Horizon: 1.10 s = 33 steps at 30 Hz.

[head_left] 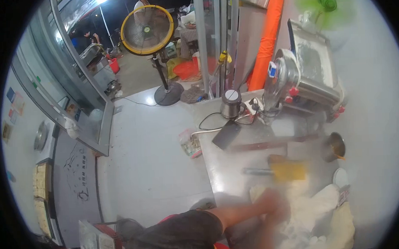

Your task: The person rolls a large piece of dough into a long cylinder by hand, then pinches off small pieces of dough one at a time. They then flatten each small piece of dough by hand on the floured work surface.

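Note:
My left hand (272, 202) reaches across from the dark sleeve and is smeared by motion, so its fingers do not show clearly. Lower in the view, my right forearm (266, 236) comes up from the bottom edge, and my right hand (279, 211) blurs together with the left. Both are at the near edge of a white, floury mass (316, 204), perhaps dough, on the metal table (223, 167). Just beyond the hands lies a blurred yellow flat thing (289, 170) beside a grey bar (257, 171). Whether either hand grips anything is not visible.
A metal machine with rollers (316, 63) stands at the table's far end, near a kettle (231, 103) and a dark flat object (226, 134). A metal pot (333, 147) sits by the wall. A yellow-rimmed fan (147, 30) stands in the doorway; people are outside.

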{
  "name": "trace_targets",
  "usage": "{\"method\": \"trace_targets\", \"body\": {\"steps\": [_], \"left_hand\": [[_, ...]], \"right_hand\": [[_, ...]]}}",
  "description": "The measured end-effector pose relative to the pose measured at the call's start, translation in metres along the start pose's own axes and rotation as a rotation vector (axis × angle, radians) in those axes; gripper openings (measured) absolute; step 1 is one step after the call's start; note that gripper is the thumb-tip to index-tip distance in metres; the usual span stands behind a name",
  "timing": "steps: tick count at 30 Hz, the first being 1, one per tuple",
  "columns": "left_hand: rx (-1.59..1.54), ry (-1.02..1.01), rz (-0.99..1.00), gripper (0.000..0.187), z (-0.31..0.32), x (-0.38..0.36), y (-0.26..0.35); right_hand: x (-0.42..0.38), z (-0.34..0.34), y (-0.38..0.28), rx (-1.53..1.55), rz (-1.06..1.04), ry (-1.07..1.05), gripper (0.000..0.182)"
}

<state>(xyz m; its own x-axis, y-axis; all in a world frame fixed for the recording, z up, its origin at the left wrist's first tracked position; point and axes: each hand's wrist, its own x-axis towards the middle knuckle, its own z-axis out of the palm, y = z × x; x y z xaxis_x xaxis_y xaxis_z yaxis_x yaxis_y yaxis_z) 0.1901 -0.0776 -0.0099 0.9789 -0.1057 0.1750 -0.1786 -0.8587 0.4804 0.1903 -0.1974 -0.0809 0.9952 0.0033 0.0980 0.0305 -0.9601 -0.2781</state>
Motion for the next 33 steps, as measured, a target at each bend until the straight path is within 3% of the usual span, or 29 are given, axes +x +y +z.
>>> {"method": "trace_targets", "body": {"steps": [2,5,7,12,19,21,24,29,33], "left_hand": [[0.054,0.110,0.063,0.016,0.005,-0.002,-0.005],[-0.187,0.026,0.098,0.016,-0.013,-0.025,-0.003],[-0.298,0.059,0.059,0.017,-0.068,-0.078,0.021],[-0.289,-0.020,0.222,0.016,-0.024,-0.122,-0.011],[-0.051,-0.213,0.129,0.017,-0.005,-0.053,-0.014],[-0.015,-0.118,0.092,0.018,0.011,-0.037,-0.015],[0.054,0.409,0.177,0.020,-0.004,-0.016,-0.011],[-0.127,0.033,0.135,0.017,0.001,-0.033,-0.013],[-0.190,-0.031,0.216,0.017,-0.028,-0.103,-0.019]], "right_hand": [[-0.016,-0.012,0.019,0.037,0.000,-0.161,0.025],[-0.029,-0.027,0.039,0.086,-0.028,-0.439,0.047],[-0.038,-0.034,0.039,0.094,-0.063,-0.545,0.055],[-0.047,-0.024,-0.004,-0.054,-0.224,-0.131,0.050],[-0.002,-0.010,-0.018,-0.085,-0.217,0.001,0.043],[0.005,-0.007,-0.016,-0.085,-0.215,0.007,0.041],[0.004,-0.006,-0.008,-0.084,-0.220,-0.012,0.039],[-0.026,-0.023,0.002,-0.063,-0.246,-0.110,0.035],[-0.061,-0.033,-0.008,-0.056,-0.269,-0.136,0.032]]}}
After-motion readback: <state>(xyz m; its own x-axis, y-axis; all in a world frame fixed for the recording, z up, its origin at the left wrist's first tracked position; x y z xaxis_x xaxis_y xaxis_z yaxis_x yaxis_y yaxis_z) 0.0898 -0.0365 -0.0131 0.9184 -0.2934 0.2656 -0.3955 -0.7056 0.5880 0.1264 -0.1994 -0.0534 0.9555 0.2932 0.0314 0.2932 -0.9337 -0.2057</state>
